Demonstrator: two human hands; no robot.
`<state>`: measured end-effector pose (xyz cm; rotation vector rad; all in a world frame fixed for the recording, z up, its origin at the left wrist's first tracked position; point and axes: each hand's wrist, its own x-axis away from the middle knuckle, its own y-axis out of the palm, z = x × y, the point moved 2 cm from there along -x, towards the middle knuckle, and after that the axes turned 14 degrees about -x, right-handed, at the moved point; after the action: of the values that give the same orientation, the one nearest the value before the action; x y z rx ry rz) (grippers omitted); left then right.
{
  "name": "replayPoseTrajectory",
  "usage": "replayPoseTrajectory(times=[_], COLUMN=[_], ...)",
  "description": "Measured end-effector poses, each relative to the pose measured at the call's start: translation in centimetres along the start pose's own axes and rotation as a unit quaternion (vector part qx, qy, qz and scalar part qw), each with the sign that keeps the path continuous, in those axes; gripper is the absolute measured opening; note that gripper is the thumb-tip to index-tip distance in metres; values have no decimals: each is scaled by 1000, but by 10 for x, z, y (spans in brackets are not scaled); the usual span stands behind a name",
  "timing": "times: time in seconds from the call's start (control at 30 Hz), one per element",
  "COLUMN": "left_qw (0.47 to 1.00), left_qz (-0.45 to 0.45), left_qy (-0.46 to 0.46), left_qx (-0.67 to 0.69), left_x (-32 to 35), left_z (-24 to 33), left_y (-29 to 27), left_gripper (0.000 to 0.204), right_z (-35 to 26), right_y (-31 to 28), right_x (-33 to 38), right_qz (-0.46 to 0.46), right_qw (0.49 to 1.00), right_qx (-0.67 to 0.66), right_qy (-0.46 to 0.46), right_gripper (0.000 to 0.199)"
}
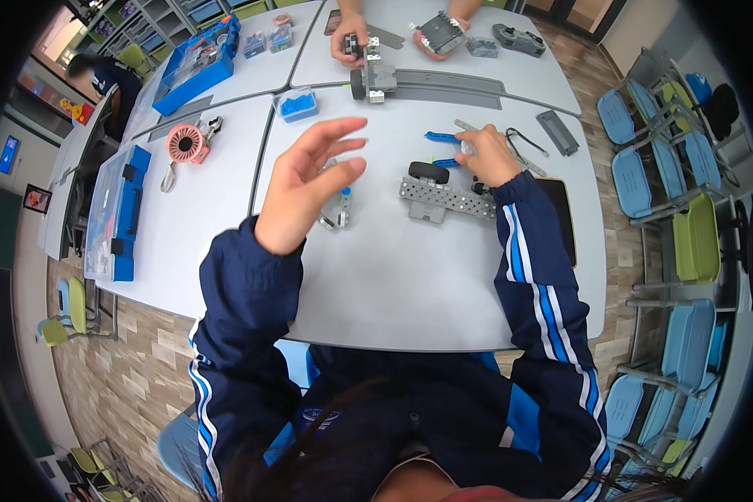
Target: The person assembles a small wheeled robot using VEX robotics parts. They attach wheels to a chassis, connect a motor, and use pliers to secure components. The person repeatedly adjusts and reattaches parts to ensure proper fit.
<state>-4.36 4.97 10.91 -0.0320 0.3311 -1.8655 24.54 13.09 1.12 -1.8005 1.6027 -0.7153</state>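
My left hand (314, 180) is raised over the table with its fingers apart and nothing in it. Beneath it, partly hidden, lies a small grey part with a blue piece (343, 205). My right hand (492, 155) has its fingers closed around a small pale part (467, 148); two blue prong-like pieces (443, 137) stick out to its left, and whether they belong to one part I cannot tell. Just below that hand sits a perforated grey metal beam (448, 197) with a black wheel (428, 172) at its left end. My right cuff covers the beam's right end.
Across the table, another person's hands (349, 40) hold a wheeled metal assembly (378, 79) and a grey plate (442, 33). A box of blue pieces (297, 105), a pink fan (186, 144), blue toolboxes (125, 213), a grey block (557, 133) and a dark tablet-like slab (560, 213) lie around. Chairs (632, 184) line the right.
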Motion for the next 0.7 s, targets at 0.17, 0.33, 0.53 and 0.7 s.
replayPoseTrajectory(times=[0.17,0.33,0.53,0.7], left_qw=[993,930,841,867], left_qz=[-41,-320,-397,-420], left_qy=[97,179,358,268], left_qx=[-58,-2,-84,-9], left_x=[48,89,101,87], left_z=[-11,-53,-100,-102], left_y=[28,105,158,163], left_gripper=[40,27,15,20], right_z=[-14,-25,-56,-63], right_y=[7,28,12,16], right_x=[-36,-89,-133,-203], right_qz=[-26,-158,-234,34], right_qw=[997,978,964,997], right_qx=[33,66,98,37], right_qy=[-69,-120,-77,-67], right_gripper=[44,49,68,82])
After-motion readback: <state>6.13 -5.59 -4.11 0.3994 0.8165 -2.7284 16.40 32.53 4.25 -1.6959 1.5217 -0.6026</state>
